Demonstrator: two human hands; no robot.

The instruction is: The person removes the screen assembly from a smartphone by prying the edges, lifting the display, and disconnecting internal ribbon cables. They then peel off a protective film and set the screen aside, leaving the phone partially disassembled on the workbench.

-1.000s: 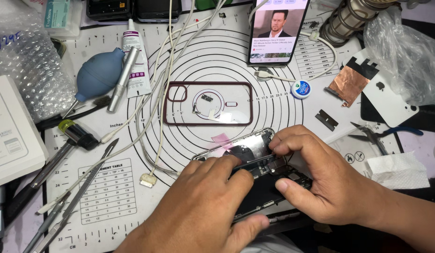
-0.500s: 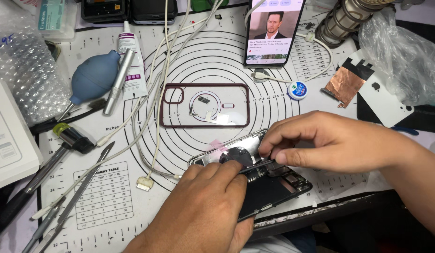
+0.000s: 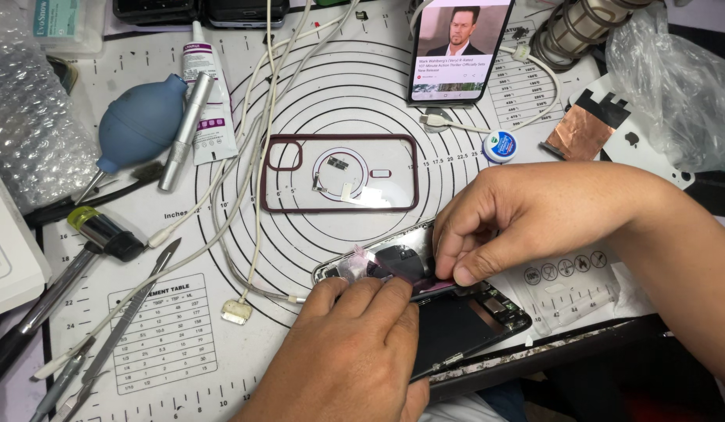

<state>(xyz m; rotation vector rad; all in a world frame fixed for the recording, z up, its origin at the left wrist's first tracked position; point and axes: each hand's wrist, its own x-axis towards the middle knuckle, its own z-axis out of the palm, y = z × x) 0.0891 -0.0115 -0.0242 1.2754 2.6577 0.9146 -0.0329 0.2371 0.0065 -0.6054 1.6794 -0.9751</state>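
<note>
An opened phone body (image 3: 464,324) lies on the white work mat (image 3: 167,344), its dark inside exposed. My left hand (image 3: 354,352) presses down on its near left part with the fingers flat. My right hand (image 3: 526,215) reaches in from the right and pinches a thin dark strip (image 3: 433,287) over the phone between thumb and forefinger. A crumpled bit of pinkish clear film (image 3: 356,262) sits at the phone's upper left end.
A clear phone case with a dark red rim (image 3: 339,173) lies above the hands. Behind it a phone (image 3: 456,51) stands showing a video. A blue air blower (image 3: 139,125), glue tube (image 3: 210,94), tweezers (image 3: 120,328), white cables (image 3: 253,156), copper foil (image 3: 585,129) and a plastic bag (image 3: 675,86) surround the mat.
My right hand has slid left and up along the phone and now pinches the strip. My left hand has stayed pressed on the phone body.
</note>
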